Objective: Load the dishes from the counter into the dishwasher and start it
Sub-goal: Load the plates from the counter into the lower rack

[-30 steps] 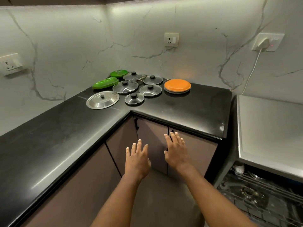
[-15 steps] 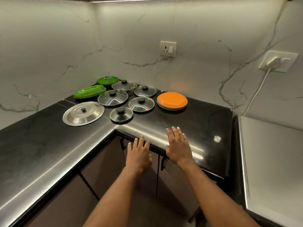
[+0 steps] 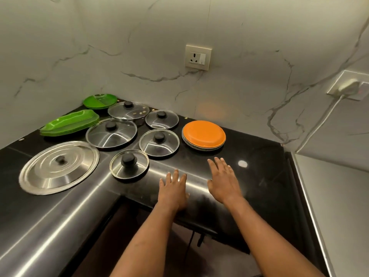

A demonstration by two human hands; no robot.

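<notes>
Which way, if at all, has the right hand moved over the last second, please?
Yes, forward: the right hand was in front of the cabinet doors below the counter edge; now it is over the counter, short of the orange plates.

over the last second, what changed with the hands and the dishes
The left hand and the right hand moved forward, from short of the counter's edge to over the black counter, nearer the small glass lid and the orange plates. Both have straight fingers and hold nothing; nothing was picked up. The steel lid, the green plates and the other lids lie where they were.
</notes>
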